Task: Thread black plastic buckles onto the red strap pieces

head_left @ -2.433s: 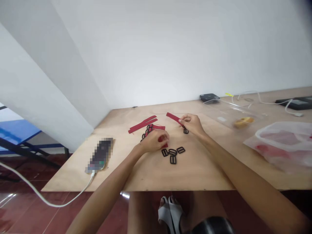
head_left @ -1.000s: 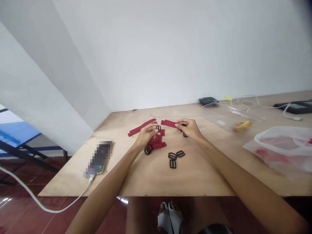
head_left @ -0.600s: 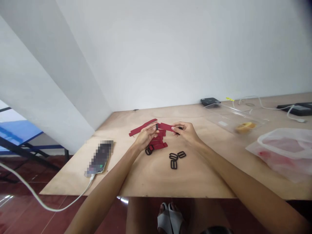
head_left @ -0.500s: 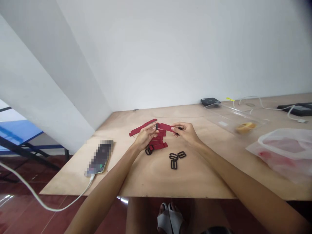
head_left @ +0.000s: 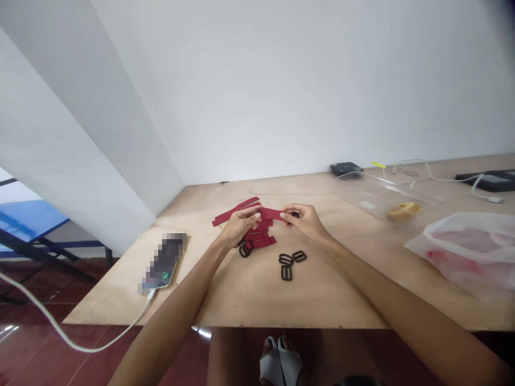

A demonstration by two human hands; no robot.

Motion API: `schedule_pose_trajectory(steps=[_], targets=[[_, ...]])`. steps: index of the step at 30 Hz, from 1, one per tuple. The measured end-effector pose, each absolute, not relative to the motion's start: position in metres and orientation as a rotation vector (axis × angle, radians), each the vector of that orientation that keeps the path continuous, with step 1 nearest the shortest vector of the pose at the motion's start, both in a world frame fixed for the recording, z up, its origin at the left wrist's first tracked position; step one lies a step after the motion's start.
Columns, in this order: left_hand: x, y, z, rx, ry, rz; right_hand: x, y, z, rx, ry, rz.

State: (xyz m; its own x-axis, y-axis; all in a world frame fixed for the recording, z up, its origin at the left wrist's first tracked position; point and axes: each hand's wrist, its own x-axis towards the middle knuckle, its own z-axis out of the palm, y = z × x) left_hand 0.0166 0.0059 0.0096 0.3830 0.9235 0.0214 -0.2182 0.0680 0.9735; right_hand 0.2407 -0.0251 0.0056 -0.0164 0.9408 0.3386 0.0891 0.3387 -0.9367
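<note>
A short red fabric strap (head_left: 271, 213) is stretched between my two hands above the table. My left hand (head_left: 237, 227) pinches its left end between thumb and fingers. At the other end, my right hand (head_left: 306, 219) grips the strap, with a black piece (head_left: 295, 215) partly showing among the fingers. Under and behind the hands lies a pile of red straps (head_left: 263, 239), with longer strips reaching left. A black slide buckle (head_left: 245, 249) sits at the pile's near left edge. Closer to me, several loose black slide buckles (head_left: 286, 273) lie together.
A phone (head_left: 166, 262) on a white charging cable (head_left: 96, 349) lies on the left of the wooden table (head_left: 249, 303). To the right are a clear plastic bag (head_left: 370, 193), a roll of tan tape (head_left: 403, 211) and a whitish plastic bag (head_left: 462, 257). Black devices (head_left: 346, 169) stand near the wall.
The dark buckle seen at my left fingertips is now hidden there. My left fingers have closed over the strap's left end, and the strap lies a little lower and flatter between the hands.
</note>
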Motion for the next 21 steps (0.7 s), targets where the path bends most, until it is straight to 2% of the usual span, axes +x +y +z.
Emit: schedule_pose_trajectory(steps=[12, 21], targets=[[0.011, 0.01, 0.009, 1.258, 0.815, 0.99, 0.239, -0.028, 0.009, -1.007, -1.465, 0.863], [0.015, 0.005, 0.007, 1.358, 0.755, 0.999, 0.236, -0.037, 0.017, -1.088, -1.629, 0.546]])
